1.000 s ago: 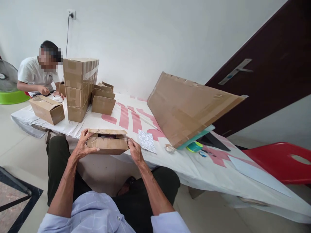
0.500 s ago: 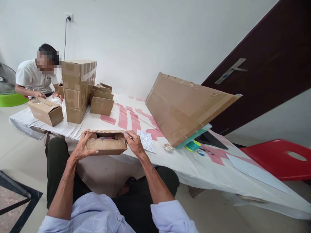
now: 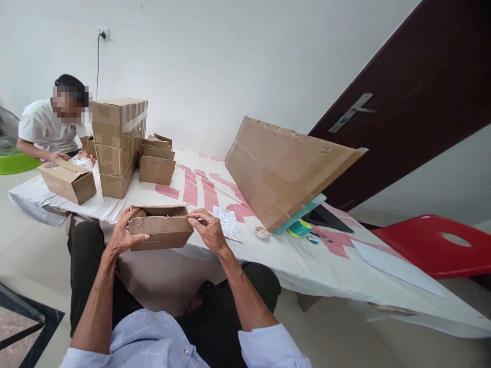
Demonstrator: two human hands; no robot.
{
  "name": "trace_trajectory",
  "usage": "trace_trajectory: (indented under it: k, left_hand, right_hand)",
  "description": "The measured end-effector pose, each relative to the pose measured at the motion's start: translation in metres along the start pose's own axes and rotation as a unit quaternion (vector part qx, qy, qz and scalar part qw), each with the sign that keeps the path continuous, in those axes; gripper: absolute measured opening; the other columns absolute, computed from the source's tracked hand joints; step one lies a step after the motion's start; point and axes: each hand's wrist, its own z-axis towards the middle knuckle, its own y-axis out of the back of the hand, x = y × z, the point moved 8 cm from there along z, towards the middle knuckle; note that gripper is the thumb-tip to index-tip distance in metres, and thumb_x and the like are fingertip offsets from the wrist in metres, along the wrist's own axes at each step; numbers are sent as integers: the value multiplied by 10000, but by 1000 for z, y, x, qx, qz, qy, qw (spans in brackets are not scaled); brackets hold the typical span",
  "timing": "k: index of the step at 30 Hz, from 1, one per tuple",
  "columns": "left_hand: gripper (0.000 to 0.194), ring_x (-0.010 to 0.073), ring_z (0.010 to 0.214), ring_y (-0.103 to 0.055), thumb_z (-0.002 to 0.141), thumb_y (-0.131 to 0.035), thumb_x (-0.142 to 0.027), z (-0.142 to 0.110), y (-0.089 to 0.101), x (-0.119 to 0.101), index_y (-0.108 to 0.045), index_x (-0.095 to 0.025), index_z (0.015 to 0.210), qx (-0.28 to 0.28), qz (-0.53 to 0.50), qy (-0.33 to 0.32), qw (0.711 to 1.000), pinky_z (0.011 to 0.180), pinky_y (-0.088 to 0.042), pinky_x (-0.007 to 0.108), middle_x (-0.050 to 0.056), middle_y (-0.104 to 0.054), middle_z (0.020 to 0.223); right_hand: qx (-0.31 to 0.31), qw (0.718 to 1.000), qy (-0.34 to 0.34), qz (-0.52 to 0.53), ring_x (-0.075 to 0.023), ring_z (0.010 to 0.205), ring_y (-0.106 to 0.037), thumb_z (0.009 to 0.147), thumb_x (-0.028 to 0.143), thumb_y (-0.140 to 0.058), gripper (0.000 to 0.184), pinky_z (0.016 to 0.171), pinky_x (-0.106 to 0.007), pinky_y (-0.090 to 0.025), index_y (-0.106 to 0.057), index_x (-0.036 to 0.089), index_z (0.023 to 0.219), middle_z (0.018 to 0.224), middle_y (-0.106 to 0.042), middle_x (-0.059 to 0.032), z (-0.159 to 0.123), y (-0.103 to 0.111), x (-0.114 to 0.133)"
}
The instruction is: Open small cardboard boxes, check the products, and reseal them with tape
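Observation:
I hold a small brown cardboard box (image 3: 161, 236) in front of me at the near edge of a low table (image 3: 268, 250) covered with white cloth. My left hand (image 3: 121, 234) grips the box's left end, thumb on its front face. My right hand (image 3: 207, 229) is closed on the right end, fingers pinching a top flap that is folded down over the opening. The box's back flap stands up. What is inside the box is hidden.
A large cardboard sheet (image 3: 284, 171) leans over the table's middle, with a green tape roll (image 3: 299, 228) and a patterned packet (image 3: 228, 223) beside it. Stacked boxes (image 3: 117, 145) stand at the far left, where another person (image 3: 49, 128) handles a box (image 3: 68, 180). A red chair (image 3: 437, 245) is at right.
My right hand moved from the box's right side up onto its top and folded a flap down over the opening. The dark contents no longer show.

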Motion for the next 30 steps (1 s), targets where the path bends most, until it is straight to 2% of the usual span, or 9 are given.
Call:
trace_trajectory:
  k: [3, 6, 9, 13, 16, 19, 25, 28, 30]
  left_hand:
    - [941, 414, 1542, -384, 721, -890, -620, -1, 0, 5, -555, -248, 1518, 27, -16, 6, 999, 1186, -465, 577, 163, -424, 1602]
    - [1014, 416, 1559, -353, 703, -911, -593, -4, -2, 8, -500, -247, 1563, 64, -33, -1, 997, 1235, -404, 586, 173, -394, 1631]
    - [1013, 413, 1553, -361, 718, -904, -561, -7, -1, 11, -471, -259, 1582, 77, -41, -3, 996, 1251, -380, 588, 174, -397, 1634]
    - [993, 430, 1533, -378, 741, -866, -575, -9, -2, 11, -457, -254, 1587, 76, -58, -12, 995, 1171, -476, 575, 187, -399, 1626]
    - [1022, 423, 1521, -395, 728, -884, -536, -10, -3, 13, -429, -264, 1602, 73, -57, -2, 996, 1131, -515, 546, 181, -373, 1642]
    - [1049, 424, 1518, -403, 723, -893, -517, -12, -4, 16, -398, -287, 1619, 67, -54, 10, 996, 1123, -519, 546, 178, -358, 1653]
    - [1100, 449, 1542, -361, 722, -890, -586, -14, -6, 12, -374, -250, 1634, 69, -78, -20, 994, 1137, -506, 570, 215, -348, 1648]
    - [1103, 441, 1546, -360, 740, -886, -576, -15, -7, 11, -348, -264, 1650, 68, -75, -10, 995, 1154, -497, 561, 211, -329, 1659]
    - [1105, 433, 1546, -363, 743, -886, -573, -15, -7, 10, -342, -260, 1653, 68, -78, -8, 995, 1160, -492, 552, 211, -325, 1658]
  right_hand:
    - [7, 1000, -16, 13, -199, 803, -658, 889, 443, -682, 247, 727, -311, -540, -774, 214, 876, 870, -735, -43, -3, 0, 1]
    - [33, 998, -24, 39, -205, 840, -673, 881, 449, -709, 238, 765, -316, -550, -780, 222, 891, 904, -753, -39, -12, 2, 3]
    - [120, 989, -26, 78, -227, 954, -704, 862, 471, -773, 243, 882, -351, -563, -795, 230, 875, 988, -777, -56, -28, -1, 9]
    - [235, 967, -34, 89, -249, 1011, -720, 930, 587, -714, 387, 934, -397, -560, -834, 220, 917, 1071, -789, -105, -42, -2, 13]
    - [210, 974, -49, 70, -234, 900, -706, 948, 660, -648, 497, 847, -375, -564, -824, 199, 882, 955, -783, -99, -34, 7, 6]
    - [166, 984, -55, 29, -209, 785, -654, 933, 627, -652, 471, 760, -343, -538, -784, 195, 799, 826, -740, -57, -25, 11, 4]
    - [216, 973, -45, -71, -182, 730, -629, 901, 417, -694, 259, 720, -314, -518, -758, 211, 759, 769, -701, -21, -35, -16, 27]
    - [214, 966, -3, -145, -207, 864, -673, 867, 336, -720, 126, 838, -345, -550, -793, 237, 893, 884, -742, -34, -39, -24, 37]
    - [214, 961, 31, -172, -240, 1071, -693, 861, 288, -724, 211, 993, -395, -541, -805, 255, 1053, 1101, -771, -64, -38, -28, 41]
